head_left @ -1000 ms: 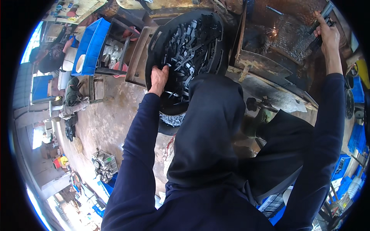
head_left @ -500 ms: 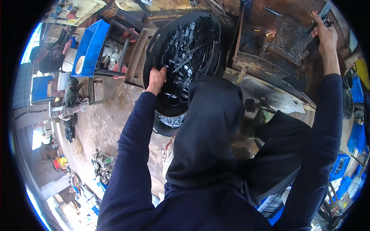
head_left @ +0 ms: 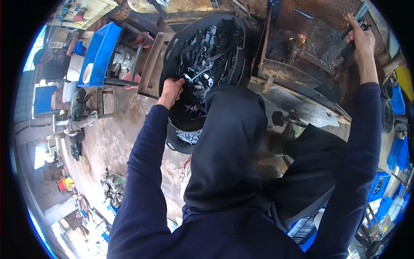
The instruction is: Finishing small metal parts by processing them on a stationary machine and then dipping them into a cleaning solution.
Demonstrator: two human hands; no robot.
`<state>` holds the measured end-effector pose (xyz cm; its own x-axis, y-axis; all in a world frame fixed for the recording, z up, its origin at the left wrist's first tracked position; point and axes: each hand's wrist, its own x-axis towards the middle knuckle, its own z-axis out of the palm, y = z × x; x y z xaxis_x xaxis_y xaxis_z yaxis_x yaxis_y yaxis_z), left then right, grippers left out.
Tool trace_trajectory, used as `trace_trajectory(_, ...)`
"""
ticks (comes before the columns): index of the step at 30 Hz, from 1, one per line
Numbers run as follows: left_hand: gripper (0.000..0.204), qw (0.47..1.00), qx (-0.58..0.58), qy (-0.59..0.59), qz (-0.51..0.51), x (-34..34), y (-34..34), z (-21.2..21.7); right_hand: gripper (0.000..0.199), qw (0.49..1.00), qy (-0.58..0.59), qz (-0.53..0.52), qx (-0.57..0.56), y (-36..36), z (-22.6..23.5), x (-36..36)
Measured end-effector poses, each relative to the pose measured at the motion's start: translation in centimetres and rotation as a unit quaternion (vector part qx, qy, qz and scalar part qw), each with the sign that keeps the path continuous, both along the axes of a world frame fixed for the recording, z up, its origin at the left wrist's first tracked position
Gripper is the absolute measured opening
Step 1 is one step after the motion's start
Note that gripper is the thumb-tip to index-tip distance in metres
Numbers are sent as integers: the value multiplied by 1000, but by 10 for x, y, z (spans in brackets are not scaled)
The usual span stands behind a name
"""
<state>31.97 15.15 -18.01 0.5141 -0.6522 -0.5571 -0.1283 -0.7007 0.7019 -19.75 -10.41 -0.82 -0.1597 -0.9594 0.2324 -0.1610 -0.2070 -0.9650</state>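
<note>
A black oval tub (head_left: 172,54) stands ahead of me, heaped with flat, narrow metal pieces (head_left: 207,60), some dark and some shiny. My left hand (head_left: 172,91) reaches over its near left side, fingers pinched together beside the pieces. A bright metal end shows by the fingertips; I cannot tell whether they grip it. At the far right, my right hand (head_left: 363,42) is closed around a grey metal bar (head_left: 363,12) over a rusty, wet metal box (head_left: 286,73). An orange glow (head_left: 303,36) shows inside the box, ahead and left of that hand.
Below the black tub sits another container with light metal pieces (head_left: 186,136). Blue plastic bins (head_left: 100,54) stand at the left beside a dark frame. A wooden strip (head_left: 302,98) runs along the box's near side. At the far left edge another person (head_left: 56,62) is partly visible.
My left hand has shifted slightly left along the tub, with its fingers drawn together. The right hand keeps hold of the bar. The orange glow in the box looks smaller.
</note>
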Motion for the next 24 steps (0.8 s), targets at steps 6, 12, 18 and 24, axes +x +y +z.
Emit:
trace_trajectory(6,16,999,5,31,9,1,-1,1,33,1000,5,-13,8,-2,-4,0)
trace_trajectory(12,22,999,27,26,23,-8,-4,27,33,1000,4,-5,11,5,2,5)
trace_trajectory(18,27,1000,28,9,-4,-9,-7,32,33,1000,7,-13,9,-1,-2,1)
trace_trajectory(24,26,998,-10,52,20,-3,-2,22,34,999,31,-25,25,-4,-4,2)
